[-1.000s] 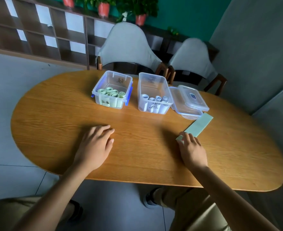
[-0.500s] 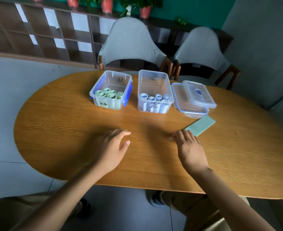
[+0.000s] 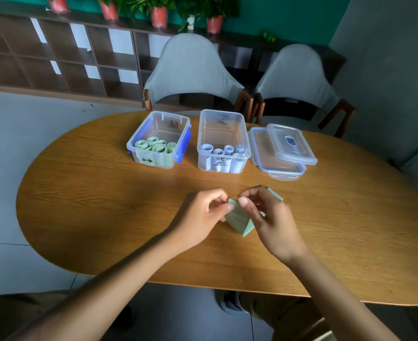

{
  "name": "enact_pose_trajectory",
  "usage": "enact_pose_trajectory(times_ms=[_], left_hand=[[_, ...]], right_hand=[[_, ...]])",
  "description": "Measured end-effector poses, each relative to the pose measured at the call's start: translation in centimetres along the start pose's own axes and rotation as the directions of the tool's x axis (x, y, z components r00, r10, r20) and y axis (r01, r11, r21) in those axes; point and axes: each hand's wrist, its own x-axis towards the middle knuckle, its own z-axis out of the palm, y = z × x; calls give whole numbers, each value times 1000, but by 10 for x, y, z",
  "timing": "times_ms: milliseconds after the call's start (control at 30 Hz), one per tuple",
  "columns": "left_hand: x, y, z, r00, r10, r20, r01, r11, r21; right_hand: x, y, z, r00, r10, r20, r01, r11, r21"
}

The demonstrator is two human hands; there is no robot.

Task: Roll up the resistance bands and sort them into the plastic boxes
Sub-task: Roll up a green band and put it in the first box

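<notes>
A pale green resistance band (image 3: 239, 219) lies flat on the wooden table (image 3: 104, 205) between my hands. My left hand (image 3: 203, 215) and my right hand (image 3: 269, 217) each pinch its far end with thumb and fingertips. Part of the band shows behind my right hand. At the back stand two clear plastic boxes. The left box (image 3: 160, 139) with blue clips holds several rolled green bands. The right box (image 3: 223, 141) holds several rolled pale blue bands.
Two clear lids (image 3: 284, 148) lie stacked right of the boxes. Two grey chairs (image 3: 193, 75) stand behind the table, with a wooden shelf unit (image 3: 55, 55) and potted plants beyond. My knees show under the near table edge.
The green band was dragged from beside the lids to the table's middle. My left hand came over from the left, and both hands now pinch the band's end.
</notes>
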Motion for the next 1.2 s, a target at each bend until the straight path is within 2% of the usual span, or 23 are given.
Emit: enact_pose_trajectory(times_ms=[67,167,300,567,633,700,767,1033,1200], left_hand=[[3,-2,-2,993,-107,-51,99,985,-144],[11,-8,-9,967,-222,-128,194,959,-205],[28,-21,-20,919,-334,-210,286,931,-228],[70,-51,-48,809,-470,-353,406,881,-244],[76,-58,-54,778,-497,-384,442,868,-226],[81,-64,-58,754,-506,-418,471,861,-192],[83,-64,-58,750,-515,-415,492,854,-170],[89,-72,-59,714,-563,-417,556,817,-152],[86,-77,-60,741,-545,-391,514,836,-192]], right_hand=[[-1,5,6,989,91,115,-116,965,235],[-5,15,24,966,128,226,-199,922,332],[-8,15,47,947,228,227,-307,852,424],[-6,7,71,931,311,192,-365,761,537],[-7,8,74,932,313,183,-363,784,503],[-8,10,77,944,282,171,-328,861,390],[-9,9,78,954,254,162,-295,898,326],[-14,7,79,946,297,134,-323,905,276],[-20,18,86,933,327,150,-354,909,220]])
